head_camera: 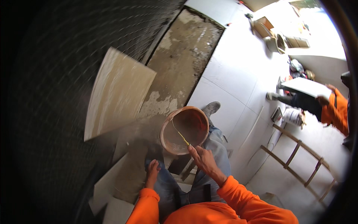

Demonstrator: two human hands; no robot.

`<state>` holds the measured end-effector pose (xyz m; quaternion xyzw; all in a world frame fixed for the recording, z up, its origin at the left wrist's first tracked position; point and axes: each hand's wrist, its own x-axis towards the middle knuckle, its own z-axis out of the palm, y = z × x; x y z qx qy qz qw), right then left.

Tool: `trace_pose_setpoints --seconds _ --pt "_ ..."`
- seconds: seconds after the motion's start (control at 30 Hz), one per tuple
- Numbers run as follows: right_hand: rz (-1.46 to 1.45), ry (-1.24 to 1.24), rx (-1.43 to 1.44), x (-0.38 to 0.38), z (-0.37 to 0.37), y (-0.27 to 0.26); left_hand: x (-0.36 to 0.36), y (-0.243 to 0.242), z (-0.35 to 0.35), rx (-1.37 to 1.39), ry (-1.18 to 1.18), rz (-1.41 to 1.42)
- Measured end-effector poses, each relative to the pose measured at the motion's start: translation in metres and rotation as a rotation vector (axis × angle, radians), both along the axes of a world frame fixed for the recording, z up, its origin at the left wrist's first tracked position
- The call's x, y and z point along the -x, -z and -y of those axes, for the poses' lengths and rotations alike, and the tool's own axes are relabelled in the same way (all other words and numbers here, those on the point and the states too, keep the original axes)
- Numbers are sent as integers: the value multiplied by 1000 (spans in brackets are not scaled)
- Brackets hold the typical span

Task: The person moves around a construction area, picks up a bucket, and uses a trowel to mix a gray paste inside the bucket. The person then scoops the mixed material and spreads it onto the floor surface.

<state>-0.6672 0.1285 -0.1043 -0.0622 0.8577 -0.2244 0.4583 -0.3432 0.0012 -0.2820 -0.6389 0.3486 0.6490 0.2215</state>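
Note:
My right hand grips the yellow-wrapped wire handle of a reddish-brown bucket. The bucket hangs between my legs with its mouth turned up towards me, its inside coated in grey. Greyish dust blurs the air and floor to its left. Beside my left knee, my left hand has loosely bent fingers, and nothing shows in it. A large beige-streaked tile leans to the left of the bucket. Ahead runs a strip of rough, damp-looking bare floor.
Pale floor tiles border the strip on the right. A wooden ladder lies at right. Beyond it a co-worker in orange holds a white panel. A pale bucket and cardboard box stand farther off. Tile pieces lie lower left.

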Motion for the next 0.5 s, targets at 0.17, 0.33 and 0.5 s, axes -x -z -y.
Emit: trace_pose_setpoints --seconds 0.17,0.33,0.5 --pt "77 427 116 97 -53 -8 20 -73 10 379 353 -36" --pt "118 626 103 209 -138 -13 101 -199 -21 225 513 271" --pt "133 765 39 303 -227 -33 243 -228 -50 -87 404 186"
